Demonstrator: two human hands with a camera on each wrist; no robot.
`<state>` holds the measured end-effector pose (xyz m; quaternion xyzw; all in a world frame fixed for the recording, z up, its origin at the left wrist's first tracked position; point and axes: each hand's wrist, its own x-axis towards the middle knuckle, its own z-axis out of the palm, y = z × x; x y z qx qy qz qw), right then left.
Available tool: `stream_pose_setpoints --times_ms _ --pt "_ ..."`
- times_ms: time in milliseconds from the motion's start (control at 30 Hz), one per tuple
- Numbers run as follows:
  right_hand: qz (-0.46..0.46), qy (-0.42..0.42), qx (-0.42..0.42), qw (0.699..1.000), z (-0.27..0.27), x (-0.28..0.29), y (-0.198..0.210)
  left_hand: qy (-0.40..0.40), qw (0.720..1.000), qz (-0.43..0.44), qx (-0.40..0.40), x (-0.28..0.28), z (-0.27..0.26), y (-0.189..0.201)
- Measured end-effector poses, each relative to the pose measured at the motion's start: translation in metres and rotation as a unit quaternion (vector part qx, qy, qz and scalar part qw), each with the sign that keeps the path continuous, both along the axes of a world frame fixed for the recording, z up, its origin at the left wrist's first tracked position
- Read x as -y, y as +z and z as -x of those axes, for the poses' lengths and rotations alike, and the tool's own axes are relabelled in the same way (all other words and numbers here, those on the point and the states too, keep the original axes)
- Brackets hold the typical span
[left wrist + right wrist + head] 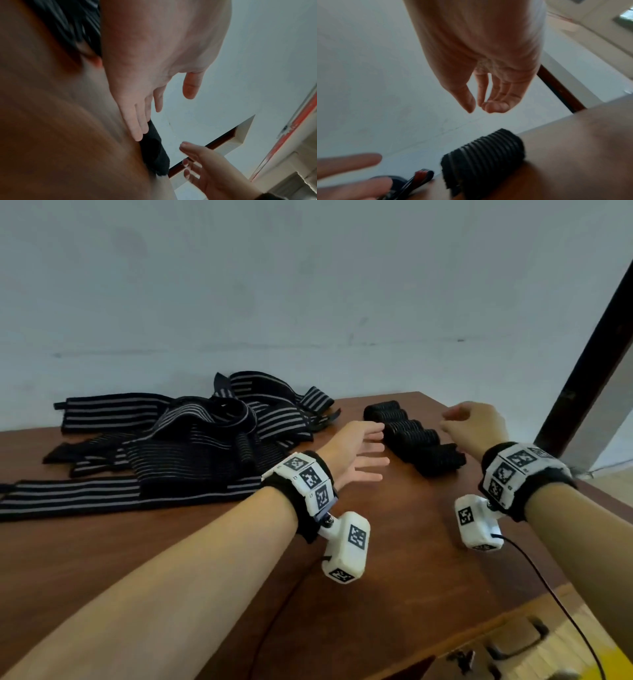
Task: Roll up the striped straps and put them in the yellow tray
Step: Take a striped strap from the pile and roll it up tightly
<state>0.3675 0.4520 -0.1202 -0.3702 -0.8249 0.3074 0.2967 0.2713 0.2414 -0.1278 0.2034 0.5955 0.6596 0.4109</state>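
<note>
Loose black straps with grey stripes (178, 436) lie piled on the left half of the wooden table (394, 542). Several rolled straps (414, 436) sit in a slanting row right of the pile. My left hand (366, 453) hovers with straight, spread fingers just left of the row and holds nothing. In the left wrist view its fingers (137, 121) reach up to the rolls (154, 151). My right hand (462, 422) hangs loosely curled and empty on the right of the row. The right wrist view shows it (477, 106) above the nearest roll (482, 152).
The table's right edge and a dark door frame (589, 354) are close behind my right hand. A drawer handle (517, 642) shows below the front edge. A yellow patch (615, 660) sits at the lower right corner; I cannot tell what it is. Cables trail from both wrist cameras.
</note>
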Motion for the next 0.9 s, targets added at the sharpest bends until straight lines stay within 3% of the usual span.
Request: stream_pose_setpoints --times_ms 133,267,333,433,567,667,767,833,900 --pt "-0.053 0.156 0.058 0.985 0.044 0.079 0.01 0.05 0.995 0.009 -0.087 0.067 0.032 0.016" --pt "-0.086 0.339 0.109 0.931 0.083 0.179 0.003 0.132 0.983 0.02 -0.122 0.153 0.063 0.038" --pt "-0.121 0.388 0.149 0.901 0.103 0.219 -0.001 0.172 0.974 0.035 -0.146 0.196 0.076 0.044" --pt "-0.179 0.373 0.222 0.883 0.132 0.256 0.0 0.217 0.962 0.057 -0.158 0.251 0.088 0.043" --pt "-0.133 0.302 0.269 0.905 0.153 0.265 0.0 0.245 0.958 0.067 -0.135 0.303 0.089 0.029" --pt "-0.1 0.283 0.196 0.934 0.16 0.265 -0.001 0.238 0.955 0.09 -0.153 0.322 0.086 0.027" --pt "-0.019 0.295 0.024 0.955 0.162 0.282 0.015 0.217 0.935 0.132 -0.247 0.323 0.089 0.032" --pt "0.12 0.356 -0.079 0.923 0.157 0.303 0.039 0.21 0.928 0.105 -0.289 0.314 0.09 0.035" --pt "0.234 0.451 -0.114 0.854 0.148 0.323 0.063 0.211 0.919 0.072 -0.326 0.303 0.089 0.038"
